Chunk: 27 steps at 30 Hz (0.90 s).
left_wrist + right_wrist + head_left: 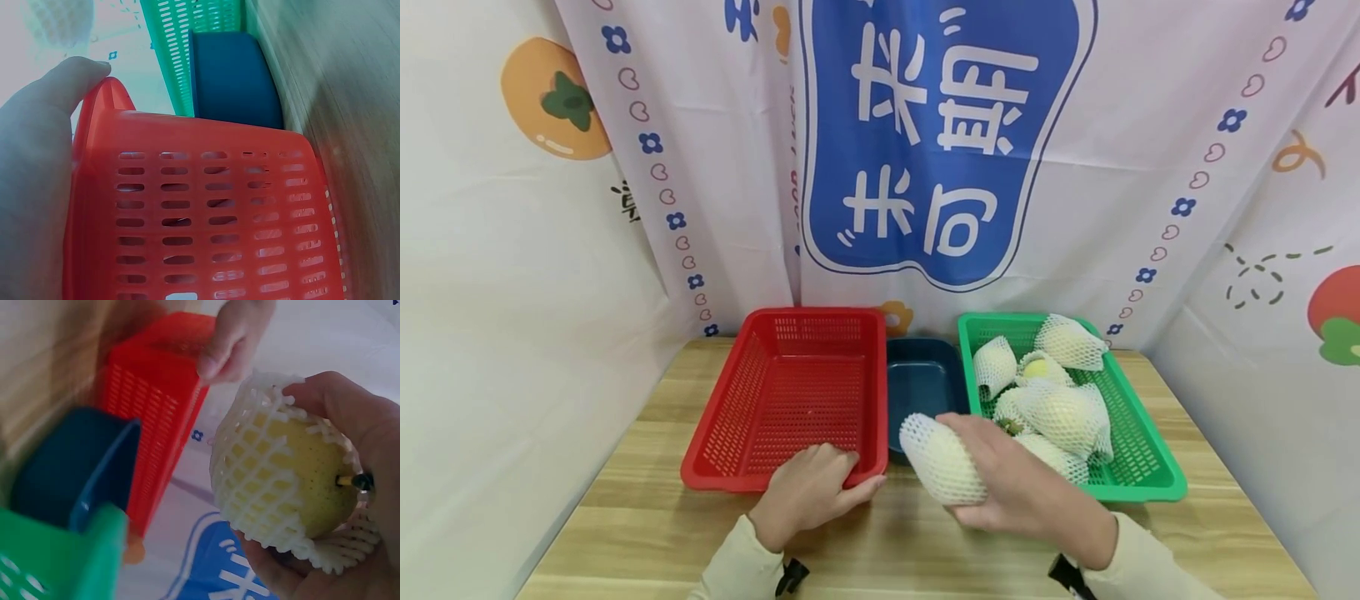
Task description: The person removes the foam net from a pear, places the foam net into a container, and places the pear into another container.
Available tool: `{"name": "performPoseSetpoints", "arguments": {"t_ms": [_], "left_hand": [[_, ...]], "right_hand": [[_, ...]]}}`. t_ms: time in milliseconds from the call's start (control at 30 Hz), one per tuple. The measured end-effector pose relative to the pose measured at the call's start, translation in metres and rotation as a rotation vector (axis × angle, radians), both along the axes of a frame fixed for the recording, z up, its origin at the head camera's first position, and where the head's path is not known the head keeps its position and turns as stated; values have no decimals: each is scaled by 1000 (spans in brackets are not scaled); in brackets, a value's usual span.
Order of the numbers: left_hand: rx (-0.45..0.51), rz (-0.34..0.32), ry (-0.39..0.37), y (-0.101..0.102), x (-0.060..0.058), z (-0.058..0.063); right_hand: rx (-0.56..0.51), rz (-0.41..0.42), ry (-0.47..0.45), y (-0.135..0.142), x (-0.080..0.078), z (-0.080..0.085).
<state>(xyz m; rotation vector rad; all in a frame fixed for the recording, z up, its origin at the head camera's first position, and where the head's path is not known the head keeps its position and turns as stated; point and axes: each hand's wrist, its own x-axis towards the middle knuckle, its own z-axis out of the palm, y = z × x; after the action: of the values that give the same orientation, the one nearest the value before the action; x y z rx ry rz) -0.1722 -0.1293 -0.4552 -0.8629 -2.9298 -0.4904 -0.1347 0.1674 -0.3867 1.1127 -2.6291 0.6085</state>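
My right hand (1011,475) holds a yellow pear (306,469) wrapped in a white foam net (250,469), above the table in front of the blue tray. Its stem shows in the right wrist view. At the front rim of the red basket (722,483), my left hand (816,487) grips the edge, fingers inside and thumb along the outside. No fruit shows inside that basket. To the right, a green basket (1150,442) bears several net-wrapped fruits (1063,417), some overlapping.
A dark blue tray (925,387) stands between the two baskets, close to both. Wood-grain table (617,500) lies under everything. Printed white cloth (737,167) hangs behind and at both sides.
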Motion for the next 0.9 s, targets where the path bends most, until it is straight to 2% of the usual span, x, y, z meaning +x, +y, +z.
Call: {"name": "performPoseSetpoints", "arguments": {"t_ms": [200,333,400,467,633,733,900], "left_hand": [[-12,-2,26,-1,0,0],[-18,-2,21,-1,0,-1],[-21,-1,24,-1,0,-2],[-20,-3,25,-1,0,-3],[-16,6,20,-2,0,-3],[-10,6,18,-2,0,-3],[-7,5,2,-1,0,-3]], "right_hand": [[5,85,-50,-5,10,-32],[61,89,-195,-9,18,-48],[97,86,-235,-10,20,-55],[117,86,-226,-11,20,-63],[123,139,-133,-11,14,-79],[137,175,-136,-11,9,-86],[173,220,-208,-10,1,-93]]}}
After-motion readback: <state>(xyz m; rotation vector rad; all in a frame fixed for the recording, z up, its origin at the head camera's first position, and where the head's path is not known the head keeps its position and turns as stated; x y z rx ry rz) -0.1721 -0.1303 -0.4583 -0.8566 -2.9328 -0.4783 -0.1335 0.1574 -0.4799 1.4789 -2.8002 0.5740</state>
